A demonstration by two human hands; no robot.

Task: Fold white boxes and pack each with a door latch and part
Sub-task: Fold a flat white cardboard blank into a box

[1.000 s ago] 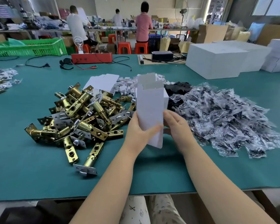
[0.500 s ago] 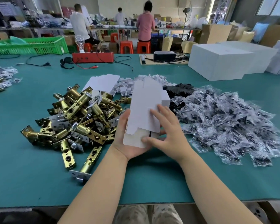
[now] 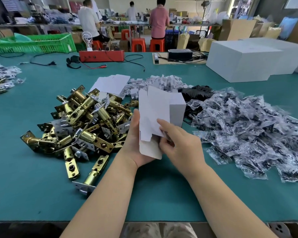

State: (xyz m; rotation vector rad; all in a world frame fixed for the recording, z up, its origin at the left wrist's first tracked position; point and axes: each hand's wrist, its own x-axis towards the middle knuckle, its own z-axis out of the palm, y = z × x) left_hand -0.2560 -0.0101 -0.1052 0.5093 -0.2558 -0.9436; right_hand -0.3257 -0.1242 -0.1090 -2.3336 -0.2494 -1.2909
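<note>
1. Over the green table (image 3: 33, 186), a person holds a white box (image 3: 153, 115) up with both hands.
2. Their left hand (image 3: 136, 143) cups the box from below, with the thumb up along its left edge and the fingers curled under it.
3. Their right hand (image 3: 177, 143) pinches the low right part of the box, with one finger flat on the front flap and the other fingers bent.
4. That box is only part folded, with a loose flap hanging in front and one side wall standing up on the right.
5. Just left of the hands lies a big pile of gold door latches (image 3: 83, 121), some with silver plates.
6. One gold latch (image 3: 91, 176) lies apart from the pile, closer to the table's near edge.
7. To the right sits a heap of small clear bags (image 3: 258, 133) with dark parts inside.
8. Behind the box lie flat white box sheets (image 3: 110, 83), a bunch of little white card bits (image 3: 163, 81) and some black pieces (image 3: 196, 91).
9. Farther back on the right stand big white blocks (image 3: 243, 62).
10. A red case (image 3: 101, 55) with wires and a green crate (image 3: 36, 43) sit at the far side.
11. Three people stand or sit with their backs turned at other tables.
</note>
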